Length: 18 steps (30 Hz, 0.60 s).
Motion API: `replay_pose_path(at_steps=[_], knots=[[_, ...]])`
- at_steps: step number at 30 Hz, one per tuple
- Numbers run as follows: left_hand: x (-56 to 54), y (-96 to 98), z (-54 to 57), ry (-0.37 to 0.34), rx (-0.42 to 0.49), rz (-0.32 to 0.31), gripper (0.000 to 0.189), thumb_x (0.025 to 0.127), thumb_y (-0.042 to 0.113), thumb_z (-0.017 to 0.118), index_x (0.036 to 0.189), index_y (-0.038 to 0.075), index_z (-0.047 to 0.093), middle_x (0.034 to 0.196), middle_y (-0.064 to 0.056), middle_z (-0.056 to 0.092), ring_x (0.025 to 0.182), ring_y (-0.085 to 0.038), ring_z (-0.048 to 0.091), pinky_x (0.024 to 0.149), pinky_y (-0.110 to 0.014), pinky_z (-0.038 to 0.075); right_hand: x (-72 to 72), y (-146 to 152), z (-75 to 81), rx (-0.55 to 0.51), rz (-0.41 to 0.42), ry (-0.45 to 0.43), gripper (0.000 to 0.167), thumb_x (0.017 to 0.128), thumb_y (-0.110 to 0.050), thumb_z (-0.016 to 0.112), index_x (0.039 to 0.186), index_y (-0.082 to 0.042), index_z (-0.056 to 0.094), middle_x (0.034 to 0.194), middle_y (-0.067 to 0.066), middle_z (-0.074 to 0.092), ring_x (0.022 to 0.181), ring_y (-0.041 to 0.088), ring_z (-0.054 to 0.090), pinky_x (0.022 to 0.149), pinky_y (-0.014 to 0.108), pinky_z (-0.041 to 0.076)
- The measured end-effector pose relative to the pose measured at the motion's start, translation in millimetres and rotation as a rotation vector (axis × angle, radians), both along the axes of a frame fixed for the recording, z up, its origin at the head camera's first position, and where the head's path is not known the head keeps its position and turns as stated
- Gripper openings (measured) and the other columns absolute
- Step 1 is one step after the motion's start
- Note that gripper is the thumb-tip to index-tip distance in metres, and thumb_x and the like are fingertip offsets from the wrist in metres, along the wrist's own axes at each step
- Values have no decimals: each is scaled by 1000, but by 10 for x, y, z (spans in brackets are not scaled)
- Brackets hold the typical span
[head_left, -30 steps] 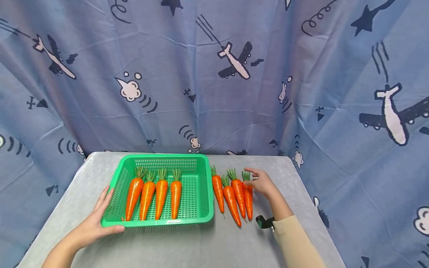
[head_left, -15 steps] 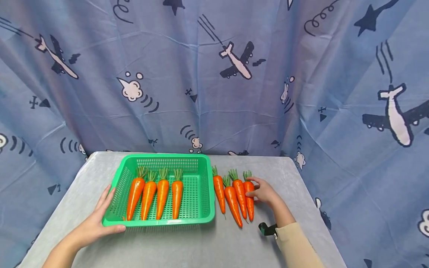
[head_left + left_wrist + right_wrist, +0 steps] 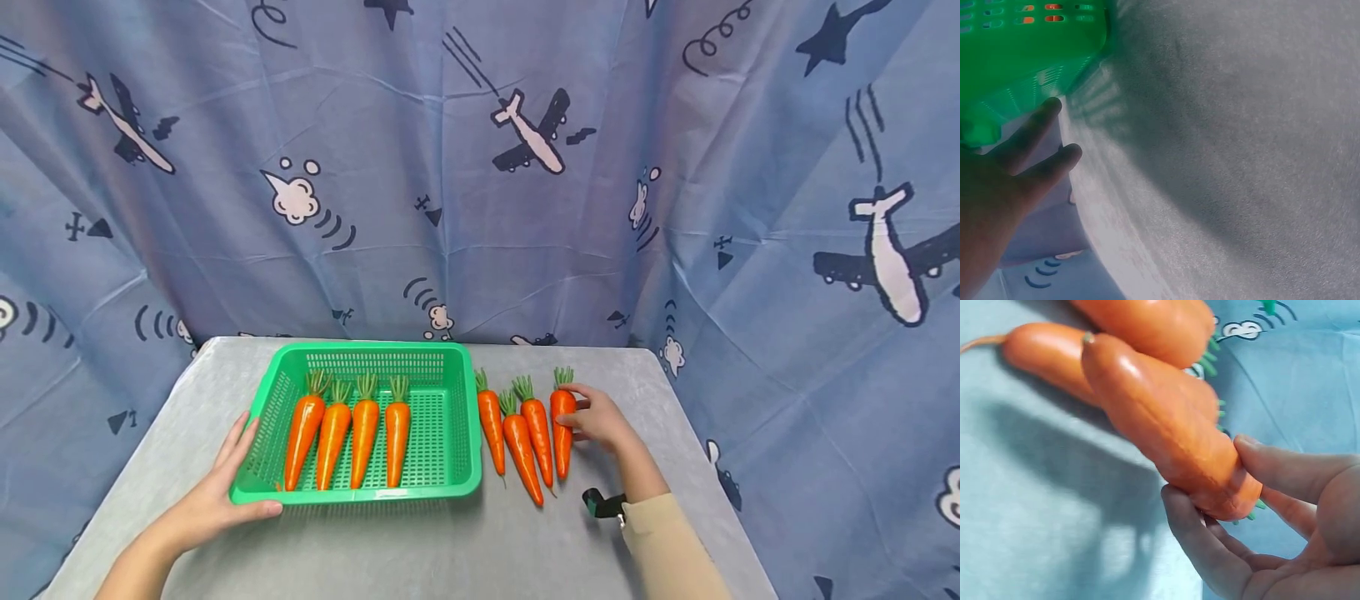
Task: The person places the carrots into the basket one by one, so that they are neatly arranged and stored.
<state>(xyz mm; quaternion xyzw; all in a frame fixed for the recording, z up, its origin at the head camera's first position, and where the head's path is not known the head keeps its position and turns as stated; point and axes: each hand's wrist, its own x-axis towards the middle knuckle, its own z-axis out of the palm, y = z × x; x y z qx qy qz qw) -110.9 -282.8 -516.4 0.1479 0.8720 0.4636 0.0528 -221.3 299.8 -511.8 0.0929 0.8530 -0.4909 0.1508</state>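
My right hand (image 3: 606,423) pinches a carrot (image 3: 562,454) by its thick upper end, thumb on one side and fingers on the other. In the right wrist view that carrot (image 3: 1166,425) is raised over the table, tip out and casting a shadow. Just left of it, three carrots (image 3: 519,446) lie side by side on the table. My left hand (image 3: 204,504) rests at the near left corner of a green plastic basket (image 3: 360,497), fingers straight along its side and thumb at the front rim. Inside the basket lie several carrots (image 3: 363,433) in a row, leafy ends away from me.
A light grey cloth covers the table (image 3: 420,554). Behind and around it hangs a blue curtain (image 3: 360,275) printed with airplanes. A black strap mount (image 3: 602,504) sticks out from my right wrist.
The right hand has closed its fingers on the rightmost carrot and raised it, moving it slightly right and away from the others. My left hand and the basket have stayed put.
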Motion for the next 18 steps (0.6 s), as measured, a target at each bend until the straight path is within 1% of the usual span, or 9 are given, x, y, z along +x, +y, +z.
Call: replay_pose_path(at_steps=[2,5,7,9,13,16,18], knots=[[-5,0,4,1,-3,-1,123,77,17,85,164,24,-2,168,4,-18,152,-27,-7,97,-81,22,-11,-4,71,-17,4,16,65,90,-6,73,150,-11,48,141,34,46,105,39,64,80,47,60],[-4,-1,8,8,-10,-2,123,77,18,85,164,24,-2,168,4,-18,151,-14,-7,97,-80,23,-31,-31,168,-45,3,45,65,91,-7,73,151,-13,47,144,33,43,109,41,63,83,49,59],[-2,-3,9,12,-15,-3,123,77,18,85,164,24,-2,169,2,-18,150,-8,-7,97,-80,24,-49,-58,226,-73,3,67,66,92,-7,72,151,-13,46,145,34,41,112,43,62,85,50,58],[0,-3,10,13,-17,-2,123,77,18,85,164,24,-2,169,1,-18,150,-9,-6,97,-80,24,-66,-92,287,-102,1,90,67,92,-7,72,152,-13,44,147,33,39,115,44,61,86,50,57],[2,0,10,6,-3,0,123,77,17,85,164,24,-1,168,2,-18,152,-19,-7,98,-81,22,-103,-176,406,-163,13,143,68,93,-9,72,154,-14,42,149,30,38,121,45,57,85,46,58],[4,5,7,4,11,-1,123,77,17,85,164,23,-1,168,2,-18,152,-19,-8,98,-81,20,-120,-267,507,-187,29,174,68,93,-10,72,154,-17,43,150,27,39,123,44,55,85,46,59],[6,6,7,2,12,-2,123,77,17,85,164,23,-1,168,2,-18,152,-22,-8,98,-81,20,-131,-339,575,-201,48,189,67,94,-11,72,154,-17,44,149,27,39,122,43,57,86,47,58]])
